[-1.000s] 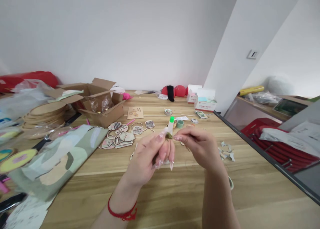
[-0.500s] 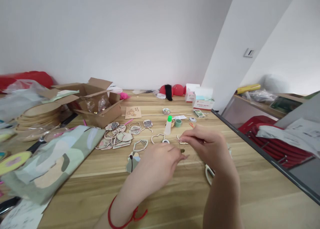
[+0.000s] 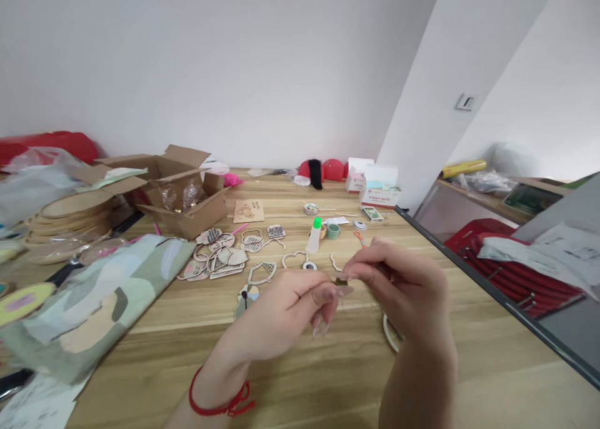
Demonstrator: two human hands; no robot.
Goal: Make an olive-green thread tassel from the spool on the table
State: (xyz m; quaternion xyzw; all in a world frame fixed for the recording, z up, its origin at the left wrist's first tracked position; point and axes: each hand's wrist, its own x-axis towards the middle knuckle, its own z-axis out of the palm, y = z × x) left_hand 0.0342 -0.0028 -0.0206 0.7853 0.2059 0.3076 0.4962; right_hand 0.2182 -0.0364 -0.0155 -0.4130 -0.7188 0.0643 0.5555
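My left hand [image 3: 285, 310], with a red cord round the wrist, pinches a small pale flat piece with a dark olive patch [image 3: 344, 286] between thumb and forefinger. Fine loose strands hang below it. Close above that piece, the fingertips of my right hand [image 3: 403, 276] are pressed together; what they hold, if anything, is too small to make out. White-handled scissors [image 3: 390, 334] lie partly hidden beside my right wrist. Behind my hands stand a glue bottle with a green cap [image 3: 314, 236] and an outlined wooden cut-out [image 3: 294, 258].
Wooden cut-outs [image 3: 225, 260] lie heaped left of centre, near a folded patterned cloth [image 3: 117, 297]. An open cardboard box [image 3: 197, 213] and stacked round hoops [image 3: 70, 222] are farther left. Sticky note boxes [image 3: 379, 196] stand at the back right, near the table's dark edge [image 3: 497, 291].
My two hands have come together over the small piece. My left thumb and forefinger have closed on its edge, and it is now tilted up in my fingers. The right fingertips have lowered towards it.
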